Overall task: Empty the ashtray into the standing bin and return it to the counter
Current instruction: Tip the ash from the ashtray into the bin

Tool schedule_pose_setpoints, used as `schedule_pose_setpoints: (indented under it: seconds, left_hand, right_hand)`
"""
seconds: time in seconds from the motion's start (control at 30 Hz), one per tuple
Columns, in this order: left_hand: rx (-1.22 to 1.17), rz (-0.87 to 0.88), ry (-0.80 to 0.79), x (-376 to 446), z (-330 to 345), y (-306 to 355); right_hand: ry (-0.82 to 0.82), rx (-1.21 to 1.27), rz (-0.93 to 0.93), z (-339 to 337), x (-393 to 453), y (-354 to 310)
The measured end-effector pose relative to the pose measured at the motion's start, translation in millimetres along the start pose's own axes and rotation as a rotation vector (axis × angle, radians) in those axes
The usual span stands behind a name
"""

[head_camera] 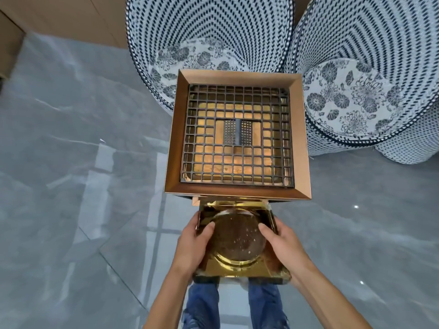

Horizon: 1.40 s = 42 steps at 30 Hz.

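While both hands grip it, the square gold ashtray [240, 243] gleams, bowl ash-speckled.

— where were the hands?
— both low and in front of the body, bare forearms reaching forward and angling in toward each other.
— and the left hand [193, 243]?
— it gripped the left edge of the ashtray [240, 269], thumb lying over the top, fingers tucked beneath.
— the right hand [282, 245]?
— mirrored it on the right edge, thumb pointing inward across the top, wrist slightly bent.
— legs?
— two knees in blue jeans showed below the arms.
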<state>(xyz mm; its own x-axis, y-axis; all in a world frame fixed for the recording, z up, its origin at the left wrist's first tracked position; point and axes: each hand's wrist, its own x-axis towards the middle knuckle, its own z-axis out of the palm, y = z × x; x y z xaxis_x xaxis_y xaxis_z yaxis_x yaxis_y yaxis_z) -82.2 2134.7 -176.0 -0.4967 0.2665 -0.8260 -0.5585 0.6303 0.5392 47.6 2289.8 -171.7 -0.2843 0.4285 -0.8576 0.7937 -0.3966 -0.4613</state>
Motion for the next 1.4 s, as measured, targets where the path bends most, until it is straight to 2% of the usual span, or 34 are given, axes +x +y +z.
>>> schedule_pose_setpoints:
  seconds: [0.17,0.53,0.7,0.83,1.1,1.2,1.33,1.4]
  left_hand:
    - [-0.100,-0.112,-0.020,18,-6,19]
    - [0.025,-0.197,-0.129,38,-1,39]
    - [0.034,-0.245,-0.094,35,1,48]
    - [-0.009,-0.211,-0.047,41,4,56]
    - [0.022,-0.291,-0.078,47,5,41]
    - [0.018,-0.265,-0.071,45,5,43]
    - [0.019,-0.161,-0.047,43,6,49]
    - [0.069,-0.170,-0.044,47,7,53]
  right_hand:
    - [-0.019,0.051,0.045,4,23,-18]
    - [0.012,-0.025,0.137,4,33,-36]
    - [-0.009,-0.070,0.170,-1,24,-48]
    - [0.043,-0.014,0.101,-5,28,-51]
    - [-0.016,-0.174,0.153,-5,31,-51]
    - [-0.022,-0.154,0.179,-5,31,-48]
    - [0.008,-0.005,0.148,-5,32,-43]
    - [-0.012,-0.043,0.183,-6,36,-40]
